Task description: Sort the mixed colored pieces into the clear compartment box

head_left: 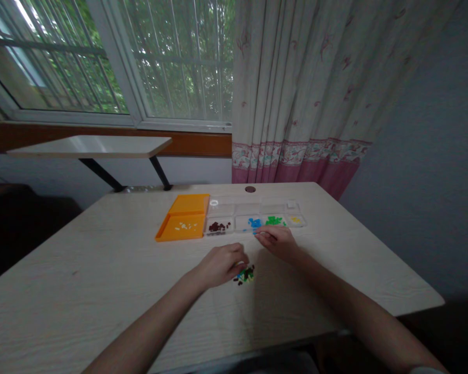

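My left hand (222, 265) is closed, its fingertips down at the near side of a small mixed pile of tiny pieces (248, 274) in green, dark brown, yellow and blue; whatever it pinches is hidden. Farther forward, my right hand (278, 242) pinches a tiny blue piece (256, 232) at the front edge of a clear plastic case (239, 223). Inside that case lie separate heaps of blue pieces (254, 223), green pieces (275, 221), dark brown pieces (219, 226) and yellow pieces (295, 219).
An orange two-part tray (161, 231) with scattered whitish pieces (186, 226) adjoins the clear case on the left. The pale wooden table (120, 280) has a round cable hole (250, 189) near its back edge. A raised shelf (101, 145) stands at back left, beside window and curtain (296, 104).
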Tool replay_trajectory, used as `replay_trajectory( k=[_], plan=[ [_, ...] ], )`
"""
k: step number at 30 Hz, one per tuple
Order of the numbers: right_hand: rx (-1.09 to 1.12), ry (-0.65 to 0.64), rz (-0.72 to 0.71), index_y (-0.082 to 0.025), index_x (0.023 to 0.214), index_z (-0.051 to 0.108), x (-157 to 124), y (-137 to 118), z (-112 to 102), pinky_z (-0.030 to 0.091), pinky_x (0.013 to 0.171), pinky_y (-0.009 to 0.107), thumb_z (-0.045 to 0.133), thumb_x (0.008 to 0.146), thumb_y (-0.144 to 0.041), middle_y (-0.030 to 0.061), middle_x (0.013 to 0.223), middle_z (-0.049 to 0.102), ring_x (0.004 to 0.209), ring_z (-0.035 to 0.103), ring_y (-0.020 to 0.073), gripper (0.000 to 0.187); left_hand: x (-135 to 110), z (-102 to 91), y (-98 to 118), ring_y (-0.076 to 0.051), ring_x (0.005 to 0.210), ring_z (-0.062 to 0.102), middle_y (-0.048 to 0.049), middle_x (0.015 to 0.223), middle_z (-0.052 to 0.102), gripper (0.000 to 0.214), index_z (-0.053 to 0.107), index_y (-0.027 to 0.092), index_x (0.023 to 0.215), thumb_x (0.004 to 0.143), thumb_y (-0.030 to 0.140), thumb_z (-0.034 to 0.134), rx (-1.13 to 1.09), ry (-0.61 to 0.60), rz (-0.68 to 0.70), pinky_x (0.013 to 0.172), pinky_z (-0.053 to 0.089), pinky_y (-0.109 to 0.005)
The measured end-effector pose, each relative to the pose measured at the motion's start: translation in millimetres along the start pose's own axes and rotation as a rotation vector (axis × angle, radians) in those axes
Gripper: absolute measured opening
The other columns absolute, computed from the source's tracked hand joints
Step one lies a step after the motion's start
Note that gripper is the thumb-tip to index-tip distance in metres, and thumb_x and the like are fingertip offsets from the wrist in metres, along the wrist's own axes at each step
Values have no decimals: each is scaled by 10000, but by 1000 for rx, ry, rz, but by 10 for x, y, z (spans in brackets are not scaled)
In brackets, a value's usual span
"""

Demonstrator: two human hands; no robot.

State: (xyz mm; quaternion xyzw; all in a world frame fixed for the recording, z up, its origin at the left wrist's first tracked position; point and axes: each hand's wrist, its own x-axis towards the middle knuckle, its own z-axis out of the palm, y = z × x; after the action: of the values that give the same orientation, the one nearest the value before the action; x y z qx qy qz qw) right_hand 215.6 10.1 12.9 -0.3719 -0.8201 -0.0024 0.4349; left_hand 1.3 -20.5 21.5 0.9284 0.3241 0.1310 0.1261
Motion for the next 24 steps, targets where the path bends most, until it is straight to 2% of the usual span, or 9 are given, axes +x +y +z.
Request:
replay_trajectory(
  k=[4, 10, 15, 20, 24],
  plan=[
    [-85, 131, 8, -194, 772, 677, 49, 25, -66, 404, 552, 191, 501, 835, -344, -7, 524, 609, 481, 523, 96, 240, 11, 16, 19, -130, 801, 582, -18, 875, 577, 200, 611, 219, 913, 855, 216, 419, 10, -30, -1, 702, 434, -203],
    [-89, 176, -17, -184, 768, 683, 63, 68, -83, 393, 540, 193, 524, 828, -335, -9, 514, 602, 460, 511, 91, 227, 22, 20, 4, -132, 808, 584, -19, 874, 582, 189, 609, 216, 909, 850, 205, 430, -10, -47, -2, 717, 433, -206],
    [-143, 105, 79, -183, 733, 682, 48, 196, 11, 360, 517, 194, 517, 821, -373, -27, 436, 521, 435, 482, 90, 266, 22, 41, -1, -131, 800, 575, -23, 867, 576, 171, 601, 203, 876, 842, 198, 434, -38, -36, -3, 708, 428, -205],
    [-189, -22, 267, -205, 778, 682, 71, 360, 96, 363, 534, 195, 499, 829, -407, -4, 547, 615, 504, 538, 106, 278, 27, 47, -10, -137, 818, 548, -36, 886, 559, 156, 551, 183, 877, 862, 205, 397, -124, 32, -32, 721, 425, -220],
    [-173, -33, 303, -214, 809, 677, 80, 364, 101, 380, 565, 199, 497, 833, -420, 7, 639, 660, 565, 573, 118, 275, 40, 49, -28, -141, 822, 527, -50, 898, 551, 186, 516, 173, 897, 896, 234, 340, -220, 127, -78, 727, 424, -241]
  ],
)
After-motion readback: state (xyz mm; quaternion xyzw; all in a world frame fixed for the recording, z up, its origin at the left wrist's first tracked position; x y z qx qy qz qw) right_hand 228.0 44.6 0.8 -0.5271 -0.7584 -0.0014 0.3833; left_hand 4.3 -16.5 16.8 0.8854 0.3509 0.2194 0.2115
